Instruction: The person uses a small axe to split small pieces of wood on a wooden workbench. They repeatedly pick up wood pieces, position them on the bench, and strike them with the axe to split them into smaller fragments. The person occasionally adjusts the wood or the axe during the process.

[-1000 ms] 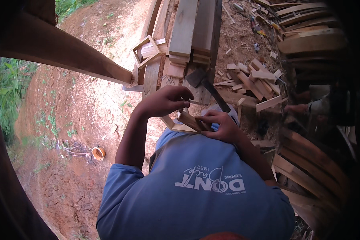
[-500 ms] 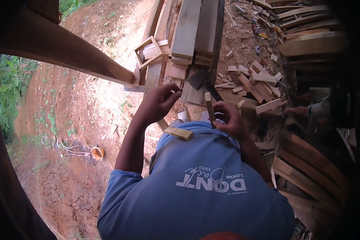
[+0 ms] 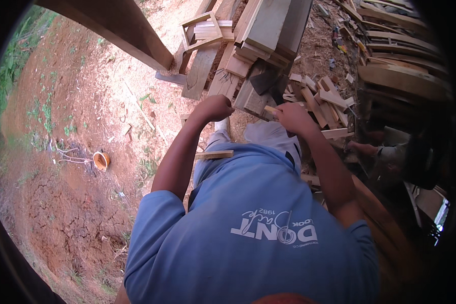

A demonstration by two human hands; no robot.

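My left hand is closed, fingertips pinched, just in front of a board end where several thin nails lie. Whatever it holds, if anything, is too small to make out. My right hand grips a short wooden strip; only its pale end shows past the fingers. Beyond that hand, a tool with a broad dark head rests on the timber, its handle running toward my fingers. Another wooden piece lies across my lap on the left side. A small rectangular wooden frame sits on the planks farther off.
Stacked planks extend ahead of me. Offcuts are heaped to the right, near another person's hand. Curved timbers line the far right. A post slants in at upper left; an orange container sits on the dirt.
My right hand has moved up and slightly right, and its strip has tipped from upright to mostly hidden. My left hand has turned, fingers more closed. The view has shifted.
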